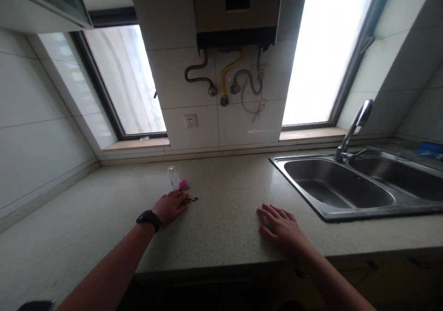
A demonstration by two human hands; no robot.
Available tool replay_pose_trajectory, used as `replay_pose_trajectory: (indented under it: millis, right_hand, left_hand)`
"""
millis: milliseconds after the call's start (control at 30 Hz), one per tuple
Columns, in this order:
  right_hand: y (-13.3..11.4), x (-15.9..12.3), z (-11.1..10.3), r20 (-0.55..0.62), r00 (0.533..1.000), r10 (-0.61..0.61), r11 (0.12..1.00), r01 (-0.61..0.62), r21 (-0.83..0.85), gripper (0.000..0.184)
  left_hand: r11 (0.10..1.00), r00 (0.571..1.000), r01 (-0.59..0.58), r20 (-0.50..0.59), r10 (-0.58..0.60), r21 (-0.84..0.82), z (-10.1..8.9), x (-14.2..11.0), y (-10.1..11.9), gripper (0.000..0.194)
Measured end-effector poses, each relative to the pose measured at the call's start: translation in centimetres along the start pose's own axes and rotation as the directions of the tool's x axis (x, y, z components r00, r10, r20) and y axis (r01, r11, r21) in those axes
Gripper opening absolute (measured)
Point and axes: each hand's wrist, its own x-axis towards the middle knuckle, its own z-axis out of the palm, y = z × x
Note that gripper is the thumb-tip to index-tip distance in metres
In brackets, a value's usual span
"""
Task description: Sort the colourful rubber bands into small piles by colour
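Observation:
My left hand (pixel 171 206), with a black watch on its wrist, rests on the speckled countertop (pixel 221 237). Its fingers lie stretched over some small coloured things (pixel 192 199), which they partly hide; yellow and blue bits stick out, too small to name. Just beyond the fingertips is a small bright pink item (pixel 183 184), its kind unclear. A small clear glass bottle (pixel 173 178) stands beside it, slightly tilted in this view. My right hand (pixel 279 224) lies flat on the counter, fingers apart and holding nothing, left of the sink.
A double steel sink (pixel 325 212) with a chrome faucet (pixel 353 128) is set into the counter at right. A blue object (pixel 429 149) lies beyond it. On the wall hang a water heater (pixel 237 36) with hoses and a socket (pixel 190 121). Windows flank the heater.

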Motion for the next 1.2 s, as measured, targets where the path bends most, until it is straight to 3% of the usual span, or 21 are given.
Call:
replay_pose_trajectory:
  millis: [200, 367, 467, 600, 767, 933, 1067, 1200]
  right_hand:
    - [0.1, 0.1, 0.0, 0.012, 1.0, 0.008, 1.0, -0.007, -0.026, 0.063]
    - [0.2, 0.1, 0.2, 0.007, 1.0, 0.006, 0.999, -0.006, -0.046, 0.062]
    - [0.2, 0.1, 0.3, 0.007, 1.0, 0.001, 0.999, 0.0, -0.048, 0.062]
    - [0.4, 0.2, 0.3, 0.005, 1.0, 0.001, 0.999, 0.0, -0.053, 0.062]
    - [0.4, 0.2, 0.3, -0.003, 1.0, -0.004, 0.999, 0.003, -0.054, 0.061]
    - [0.2, 0.1, 0.2, -0.018, 1.0, -0.009, 0.999, 0.008, -0.052, 0.061]
    - [0.3, 0.1, 0.2, -0.021, 1.0, -0.014, 0.998, 0.013, -0.066, 0.061]
    - [0.3, 0.1, 0.2, -0.023, 1.0, -0.014, 0.997, 0.012, -0.074, 0.06]
  left_hand:
    - [1.0, 0.999, -0.005, -0.05, 0.004, -0.005, -0.4, -1.0, -2.9, 0.055]
    - [0.997, 0.988, 0.066, -0.135, -0.069, -0.026, 0.5, -0.5, -4.5, 0.04]
    - [0.985, 0.977, 0.105, -0.169, -0.128, -0.136, 0.9, 0.2, -5.1, 0.033]
    - [0.917, 0.928, 0.199, -0.235, -0.29, -0.346, 0.7, 1.2, -5.0, 0.034]
    - [0.799, 0.899, 0.196, -0.221, -0.378, -0.569, 0.1, 2.3, -4.1, 0.043]
    - [0.741, 0.919, 0.102, -0.222, -0.326, -0.664, -0.4, 3.1, -3.2, 0.043]
    - [0.658, 0.962, 0.066, -0.128, -0.243, -0.751, -1.0, 2.6, -2.6, 0.047]
    - [0.71, 0.979, 0.058, -0.1, -0.179, -0.702, -1.6, 1.6, -3.1, 0.048]
